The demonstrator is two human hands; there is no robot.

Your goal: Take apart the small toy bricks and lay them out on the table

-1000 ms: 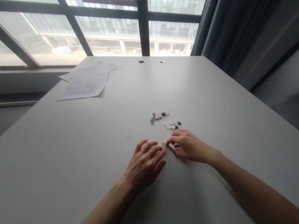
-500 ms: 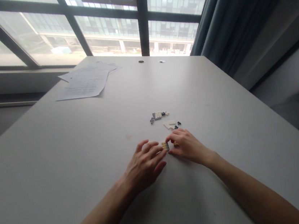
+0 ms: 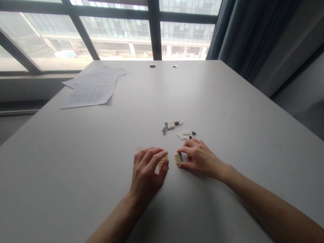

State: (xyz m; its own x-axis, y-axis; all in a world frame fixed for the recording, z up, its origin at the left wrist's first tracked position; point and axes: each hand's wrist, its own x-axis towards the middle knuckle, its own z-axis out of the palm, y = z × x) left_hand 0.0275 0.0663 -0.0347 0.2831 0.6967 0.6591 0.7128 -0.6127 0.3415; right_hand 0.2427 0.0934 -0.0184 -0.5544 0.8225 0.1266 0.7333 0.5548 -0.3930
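Note:
My left hand (image 3: 148, 170) curves around a tan studded piece (image 3: 163, 161) on the white table, thumb and fingers at its edges. Just to the right, a tan and grey studded piece (image 3: 179, 159) sits between the thumb and fingertips of my right hand (image 3: 197, 158). A small gap separates the two pieces. Beyond the hands lies a row of grey, cream and black studded pieces (image 3: 171, 124). Flat white pieces (image 3: 183, 134) and small black pieces (image 3: 193, 133) rest near my right knuckles.
Printed sheets of paper (image 3: 91, 91) lie at the far left of the white table (image 3: 66, 161). Two round fittings (image 3: 152, 66) are set near its back edge. Windows stand behind, and a dark curtain (image 3: 235, 25) hangs at the right.
My left hand has moved left and closed around the tan piece, which was mostly covered before. My right hand has shifted slightly left, with its fingertips now beside the tan and grey piece.

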